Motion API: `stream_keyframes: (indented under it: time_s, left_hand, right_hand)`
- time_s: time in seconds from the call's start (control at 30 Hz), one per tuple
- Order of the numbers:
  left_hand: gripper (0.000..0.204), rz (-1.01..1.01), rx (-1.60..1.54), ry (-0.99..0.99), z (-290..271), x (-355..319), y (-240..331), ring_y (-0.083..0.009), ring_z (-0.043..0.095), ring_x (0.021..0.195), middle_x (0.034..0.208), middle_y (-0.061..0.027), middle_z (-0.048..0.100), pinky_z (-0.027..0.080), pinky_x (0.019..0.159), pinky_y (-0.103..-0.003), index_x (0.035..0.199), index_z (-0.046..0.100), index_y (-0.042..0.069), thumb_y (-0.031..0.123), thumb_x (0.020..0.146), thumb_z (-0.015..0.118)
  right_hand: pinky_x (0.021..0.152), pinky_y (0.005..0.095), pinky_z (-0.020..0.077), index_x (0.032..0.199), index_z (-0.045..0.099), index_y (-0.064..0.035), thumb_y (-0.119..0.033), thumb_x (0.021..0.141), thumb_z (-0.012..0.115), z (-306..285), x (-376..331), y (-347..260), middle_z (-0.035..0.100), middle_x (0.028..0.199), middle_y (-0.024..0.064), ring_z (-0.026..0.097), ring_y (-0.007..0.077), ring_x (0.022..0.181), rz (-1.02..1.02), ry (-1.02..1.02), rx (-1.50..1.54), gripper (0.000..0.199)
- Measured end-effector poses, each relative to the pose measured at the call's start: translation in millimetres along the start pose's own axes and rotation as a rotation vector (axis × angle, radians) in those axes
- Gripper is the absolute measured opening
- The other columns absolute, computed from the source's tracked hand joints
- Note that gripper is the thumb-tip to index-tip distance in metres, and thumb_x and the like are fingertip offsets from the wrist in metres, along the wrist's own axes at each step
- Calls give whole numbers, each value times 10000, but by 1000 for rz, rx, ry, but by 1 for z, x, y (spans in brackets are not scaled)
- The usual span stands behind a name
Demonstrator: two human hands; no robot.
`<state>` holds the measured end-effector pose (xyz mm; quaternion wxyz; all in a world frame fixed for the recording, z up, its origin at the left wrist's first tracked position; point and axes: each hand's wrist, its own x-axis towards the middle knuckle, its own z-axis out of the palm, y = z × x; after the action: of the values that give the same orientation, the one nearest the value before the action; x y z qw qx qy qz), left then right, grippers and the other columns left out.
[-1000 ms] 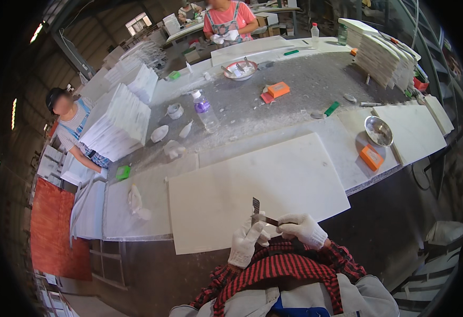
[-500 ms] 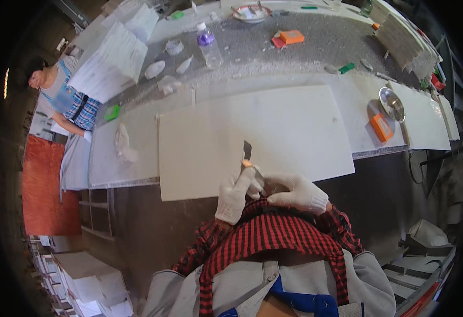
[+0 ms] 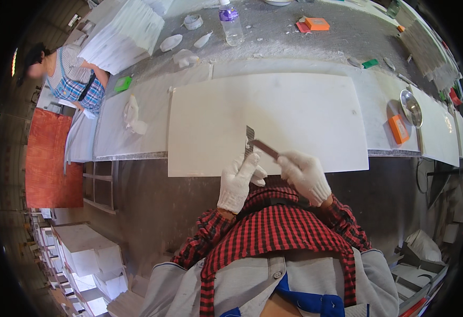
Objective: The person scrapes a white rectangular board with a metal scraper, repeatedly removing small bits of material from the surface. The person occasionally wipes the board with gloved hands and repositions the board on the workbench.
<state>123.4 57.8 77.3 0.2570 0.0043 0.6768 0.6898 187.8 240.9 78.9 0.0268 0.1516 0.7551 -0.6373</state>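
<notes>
Both of my hands wear white knitted gloves. My left hand [image 3: 235, 182] is closed on a dark, flat, ribbed metal strip [image 3: 250, 134] that points away from me; its exact kind I cannot make out. My right hand [image 3: 306, 175] grips a thin brown-grey flat blade [image 3: 264, 148], whose tip reaches left to the strip. Whitish residue shows where the two meet. Beneath both tools lies a large glossy white slab [image 3: 295, 113], its near edge overhanging the bench.
On the bench [image 3: 289, 50] stand a purple-labelled bottle [image 3: 232, 26], an orange box [image 3: 399, 129] and a metal bowl [image 3: 411, 108]. Stacked white slabs [image 3: 120, 39] rise at the far left. Another person [image 3: 75, 74] in a checked apron works there.
My right hand has come up off my waist, and its blade now shows against the strip. The left hand keeps its hold. The view has shifted, moving the bench up and rightward.
</notes>
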Motion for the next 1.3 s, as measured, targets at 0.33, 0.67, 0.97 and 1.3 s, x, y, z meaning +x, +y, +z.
stream_keyframes:
  time_s: [0.33, 0.67, 0.97, 1.3]
  left_hand:
    - [420, -78, 171, -67, -6, -8, -1, -108, 615, 609, 684, -68, 638, 511, 559, -238, 1077, 663, -55, 357, 1051, 585]
    - [376, -72, 123, -45, -11, -13, 2, -111, 629, 619, 720, -73, 653, 527, 554, -244, 1008, 661, -34, 340, 1032, 628]
    - [394, -175, 146, -29, -17, -27, 1, -92, 636, 627, 714, -52, 657, 526, 581, -235, 1047, 690, -2, 388, 1020, 640]
    - [496, -127, -66, 34, -21, -29, -16, -121, 636, 606, 702, -65, 658, 527, 593, -253, 1089, 677, -39, 438, 1061, 546]
  right_hand:
    - [674, 382, 541, 1038, 752, -80, -177, 954, 638, 15, 22, 7, 703, 807, 168, 684, 283, 689, -172, -2, -246, 172]
    - [687, 437, 548, 966, 743, -99, -176, 917, 632, 13, 31, -4, 707, 807, 137, 693, 349, 762, -181, 77, -350, 143]
    - [592, 313, 483, 1117, 726, -77, -89, 962, 544, -62, 54, 59, 673, 742, 67, 610, 119, 656, -143, 487, -406, 239]
    - [838, 483, 546, 1280, 691, -161, -339, 1020, 532, -250, 22, 149, 723, 1115, 203, 704, 365, 1004, 139, 928, -1213, 353]
